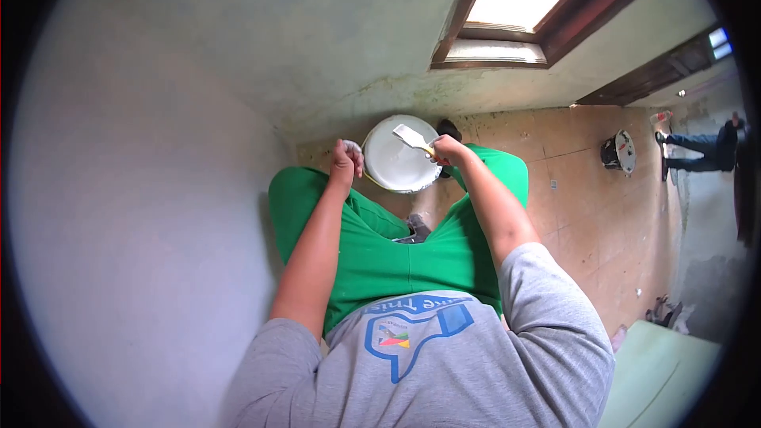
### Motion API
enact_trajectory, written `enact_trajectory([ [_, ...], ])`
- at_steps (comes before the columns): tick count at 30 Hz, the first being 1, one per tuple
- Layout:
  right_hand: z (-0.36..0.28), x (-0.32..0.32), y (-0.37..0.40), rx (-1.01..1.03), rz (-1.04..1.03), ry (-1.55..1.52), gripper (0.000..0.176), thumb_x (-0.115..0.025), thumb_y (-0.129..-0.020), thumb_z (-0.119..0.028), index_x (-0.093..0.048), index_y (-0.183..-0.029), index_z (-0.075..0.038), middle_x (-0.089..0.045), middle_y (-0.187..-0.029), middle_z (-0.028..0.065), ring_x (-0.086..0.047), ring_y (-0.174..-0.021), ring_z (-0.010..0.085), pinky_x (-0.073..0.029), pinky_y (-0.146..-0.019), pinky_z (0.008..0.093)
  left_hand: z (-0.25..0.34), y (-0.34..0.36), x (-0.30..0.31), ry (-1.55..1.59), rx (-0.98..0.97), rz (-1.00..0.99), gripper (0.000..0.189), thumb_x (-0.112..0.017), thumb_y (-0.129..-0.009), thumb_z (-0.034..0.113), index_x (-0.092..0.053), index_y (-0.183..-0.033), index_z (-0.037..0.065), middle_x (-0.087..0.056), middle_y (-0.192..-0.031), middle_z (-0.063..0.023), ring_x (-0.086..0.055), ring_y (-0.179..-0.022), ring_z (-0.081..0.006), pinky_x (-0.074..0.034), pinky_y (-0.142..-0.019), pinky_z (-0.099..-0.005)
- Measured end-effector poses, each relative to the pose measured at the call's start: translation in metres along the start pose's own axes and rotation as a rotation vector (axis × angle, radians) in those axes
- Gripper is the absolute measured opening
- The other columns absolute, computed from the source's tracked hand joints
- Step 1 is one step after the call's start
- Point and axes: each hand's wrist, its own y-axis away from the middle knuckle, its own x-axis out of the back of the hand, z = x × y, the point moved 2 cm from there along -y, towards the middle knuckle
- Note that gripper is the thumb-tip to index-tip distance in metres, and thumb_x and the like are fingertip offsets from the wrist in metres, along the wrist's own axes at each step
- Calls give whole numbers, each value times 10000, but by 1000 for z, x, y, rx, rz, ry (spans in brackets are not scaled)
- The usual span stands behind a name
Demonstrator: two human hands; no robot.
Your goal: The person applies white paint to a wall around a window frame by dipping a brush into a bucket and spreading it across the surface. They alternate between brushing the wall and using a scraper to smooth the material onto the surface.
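Observation:
A round bucket [408, 191] stands on the floor between my knees, with white paint [388, 162] across its top. In my right hand [448, 150] is a paintbrush [411, 137], gripped by its yellowish handle. Its flat white end points left, over the paint. My left hand [346, 160] is at the bucket's left rim, its fingers curled closed. White shows along the upper edge of that hand, and I cannot tell what it holds there.
Walls meet in a corner beyond the bucket; a brown-framed window [499, 51] is above. Another bucket [618, 152] stands on the tiled floor [567, 214] to the right. Farther right is a person [705, 152] in dark clothes. A pale green panel [666, 372] lies at lower right.

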Motion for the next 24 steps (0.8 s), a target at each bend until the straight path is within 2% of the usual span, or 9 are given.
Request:
enact_trajectory([
  [2, -17, -1, 27, 278, 201, 32, 413, -433, -794, 37, -706, -1102, -9, -718, -846, 110, -661, -654, 187, -516, -518, 331, -7, -4, 5, -121, 19, 51, 431, -401, -1025, 507, -500, -838, 131, -514, -622, -10, -506, -476, -127, -425, -426, -290],
  [4, -21, -11, 44, 327, 310, -151, 358, -460, -799, -23, -706, -1058, -9, -713, -808, 93, -658, -639, 173, -508, -499, 317, 1, 3, 1, -175, 29, 89, 347, -493, -994, 451, -495, -857, 132, -523, -631, -13, -504, -477, -123, -427, -431, -284],
  [7, -34, -24, 53, 381, 346, -317, 241, -524, -843, -82, -695, -995, -5, -697, -778, 78, -636, -628, 147, -499, -526, 302, 12, 9, -2, -151, 39, 128, 312, -548, -971, 426, -515, -897, 124, -532, -648, -13, -508, -489, -119, -434, -449, -278],
  [9, -46, -30, 58, 743, 572, -219, 182, -585, -876, -136, -672, -957, 2, -671, -749, 55, -605, -630, 111, -484, -562, 284, 15, 11, -3, -152, 38, 128, 319, -553, -968, 432, -525, -921, 117, -536, -656, -13, -510, -496, -117, -436, -459, -276],
  [10, -49, -34, 58, 738, 565, -228, 182, -585, -876, -136, -672, -957, 2, -671, -749, 55, -605, -630, 111, -484, -562, 284, 15, 11, -2, -144, 38, 127, 329, -558, -965, 437, -536, -945, 110, -539, -663, -13, -513, -503, -115, -439, -468, -273],
  [12, -59, -33, 61, 867, 720, -262, 185, -617, -888, -152, -663, -973, 6, -655, -741, 37, -585, -641, 97, -475, -596, 281, 16, 9, -1, -159, 37, 123, 333, -561, -964, 437, -545, -962, 104, -539, -667, -12, -514, -510, -114, -442, -477, -275],
  [17, -66, -29, 57, 872, 865, -284, 187, -616, -901, -140, -642, -1000, 18, -662, -765, 87, -618, -704, 156, -503, -678, 329, 10, 13, 9, -198, 51, 138, 348, -570, -959, 440, -561, -987, 93, -530, -679, -13, -507, -520, -118, -440, -502, -276],
  [19, -74, -24, 57, 934, 961, -283, 184, -619, -910, -130, -632, -1018, 18, -679, -824, 135, -646, -747, 213, -518, -734, 358, 13, 14, 9, -192, 51, 160, 347, -571, -958, 438, -560, -982, 93, -530, -679, -13, -506, -520, -117, -441, -501, -276],
  [24, -92, -22, 50, 947, 974, -291, 187, -622, -920, -116, -620, -1049, 19, -692, -890, 168, -674, -794, 248, -524, -767, 375, 14, 15, 9, -197, 21, 181, 333, -568, -958, 427, -556, -971, 95, -528, -671, -11, -509, -526, -111, -442, -497, -274],
])
